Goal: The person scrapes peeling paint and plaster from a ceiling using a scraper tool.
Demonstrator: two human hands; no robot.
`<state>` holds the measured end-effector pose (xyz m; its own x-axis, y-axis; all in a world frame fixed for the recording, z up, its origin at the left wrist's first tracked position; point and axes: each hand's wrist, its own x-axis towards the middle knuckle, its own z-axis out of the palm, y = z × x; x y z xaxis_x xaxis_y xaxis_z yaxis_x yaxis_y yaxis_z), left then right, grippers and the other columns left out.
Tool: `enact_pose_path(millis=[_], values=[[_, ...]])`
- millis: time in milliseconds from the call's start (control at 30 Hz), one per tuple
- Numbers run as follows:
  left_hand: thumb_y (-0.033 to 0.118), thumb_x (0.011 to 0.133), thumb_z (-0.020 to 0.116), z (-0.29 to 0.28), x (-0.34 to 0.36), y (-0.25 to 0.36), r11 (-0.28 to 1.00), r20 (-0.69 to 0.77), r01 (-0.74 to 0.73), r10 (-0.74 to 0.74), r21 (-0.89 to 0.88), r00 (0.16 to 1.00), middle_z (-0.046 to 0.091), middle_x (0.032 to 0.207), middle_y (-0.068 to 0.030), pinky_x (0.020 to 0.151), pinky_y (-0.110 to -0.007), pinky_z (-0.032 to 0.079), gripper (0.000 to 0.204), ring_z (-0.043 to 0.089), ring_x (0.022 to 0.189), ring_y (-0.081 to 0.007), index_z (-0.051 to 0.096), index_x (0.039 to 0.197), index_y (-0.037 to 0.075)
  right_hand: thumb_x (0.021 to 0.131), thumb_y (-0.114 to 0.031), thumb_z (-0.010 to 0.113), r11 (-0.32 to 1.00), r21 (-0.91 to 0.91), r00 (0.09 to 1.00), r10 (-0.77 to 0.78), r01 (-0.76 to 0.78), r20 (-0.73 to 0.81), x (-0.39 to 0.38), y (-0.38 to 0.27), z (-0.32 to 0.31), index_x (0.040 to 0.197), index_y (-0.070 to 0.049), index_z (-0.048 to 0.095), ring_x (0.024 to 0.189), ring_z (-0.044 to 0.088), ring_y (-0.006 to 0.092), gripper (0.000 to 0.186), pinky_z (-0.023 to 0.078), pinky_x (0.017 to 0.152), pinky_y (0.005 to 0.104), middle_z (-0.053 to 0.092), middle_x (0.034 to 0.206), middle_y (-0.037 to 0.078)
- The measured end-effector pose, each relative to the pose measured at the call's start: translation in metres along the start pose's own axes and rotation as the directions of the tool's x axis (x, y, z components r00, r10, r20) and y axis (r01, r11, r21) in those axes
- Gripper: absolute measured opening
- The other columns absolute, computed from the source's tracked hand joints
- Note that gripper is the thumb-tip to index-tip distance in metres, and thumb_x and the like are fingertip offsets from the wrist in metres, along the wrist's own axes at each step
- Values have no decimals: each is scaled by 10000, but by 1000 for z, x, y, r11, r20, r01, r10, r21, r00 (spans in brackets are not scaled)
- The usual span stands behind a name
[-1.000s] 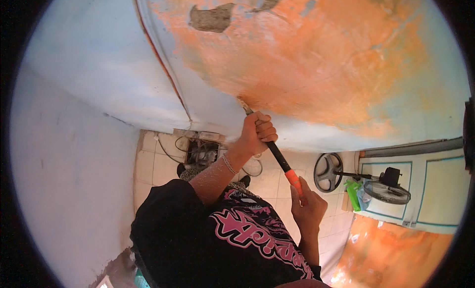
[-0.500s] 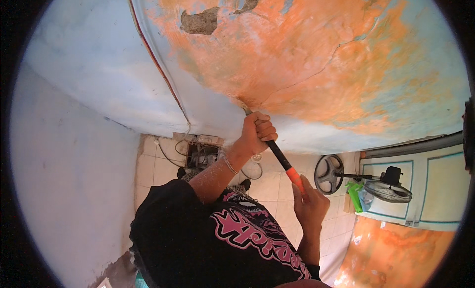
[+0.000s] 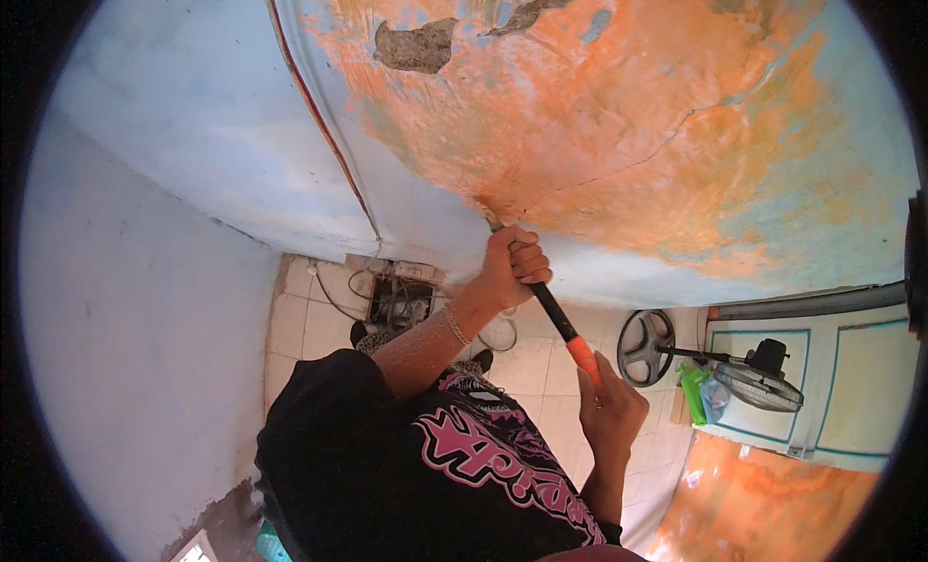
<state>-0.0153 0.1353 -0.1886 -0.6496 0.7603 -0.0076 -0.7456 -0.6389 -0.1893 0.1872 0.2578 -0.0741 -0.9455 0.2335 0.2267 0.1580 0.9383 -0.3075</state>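
Observation:
A long-handled scraper [image 3: 554, 311] with a black shaft and an orange end slants up to the wall [image 3: 590, 156]. My left hand [image 3: 515, 267] is closed round the shaft close to its head. Lower down, my right hand [image 3: 613, 407] is wrapped round the orange end. The tip touches the wall at the lower border of a patchy orange area, where orange coating meets pale blue paint. The blade itself is small and hard to make out. Above it, a thin crack runs across the orange area, and grey plaster [image 3: 416, 46] shows through.
A reddish cable [image 3: 319, 117] runs down the wall at left. On the tiled floor stand a dark box with wires [image 3: 401, 299] and, at right, a standing fan [image 3: 759, 383] with a round base. Beside the fan are a green bag [image 3: 693, 390] and a pale door [image 3: 822, 369].
The view has shifted slightly, so wall, hands and scraper sit a little further right. Both hands keep their hold, and the tip stays at nearly the same spot on the wall.

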Motion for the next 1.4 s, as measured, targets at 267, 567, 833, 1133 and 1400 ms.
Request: enact_pose_path(millis=[267, 567, 833, 1133, 1400], values=[[112, 791, 484, -6, -20, 33, 999, -93, -21, 16, -49, 996, 183, 396, 76, 363, -244, 211, 415, 169, 342, -80, 229, 477, 206, 782, -206, 709, 997, 67, 998, -36, 32, 50, 7, -14, 31, 1039, -77, 662, 417, 519, 202, 292, 388, 422, 308, 548, 525, 86], [121, 811, 467, 7, -8, 3, 995, -192, 20, -1, 97, 981, 185, 398, 87, 364, -247, 213, 396, 177, 335, -72, 263, 482, 206, 798, -290, 687, 989, 86, 992, 116, -119, 41, -11, 4, 19, 1035, -132, 664, 441, 571, 221, 286, 421, 424, 320, 550, 509, 90], [124, 793, 464, -7, -9, 11, 989, -132, 30, -10, 148, 991, 159, 396, 80, 373, -251, 202, 403, 168, 337, -80, 226, 480, 214, 802, -290, 681, 989, 131, 997, 74, -74, 1, -18, 8, 39, 1039, -129, 657, 445, 572, 217, 287, 416, 424, 323, 555, 528, 84], [123, 810, 457, -13, -19, 41, 994, -36, -93, 95, 56, 995, 195, 401, 79, 371, -252, 228, 361, 191, 342, -80, 282, 503, 196, 773, -246, 716, 992, 122, 999, -20, 16, 30, 12, 1, 43, 1030, -100, 663, 424, 543, 208, 300, 402, 417, 312, 552, 528, 86], [123, 782, 480, 13, -8, 7, 993, -145, 19, -2, 115, 989, 164, 393, 74, 375, -255, 199, 408, 162, 342, -82, 225, 476, 211, 783, -292, 706, 995, 39, 994, 95, -97, 54, -5, 3, 18, 1019, -118, 670, 419, 551, 214, 296, 403, 404, 316, 546, 513, 72]])
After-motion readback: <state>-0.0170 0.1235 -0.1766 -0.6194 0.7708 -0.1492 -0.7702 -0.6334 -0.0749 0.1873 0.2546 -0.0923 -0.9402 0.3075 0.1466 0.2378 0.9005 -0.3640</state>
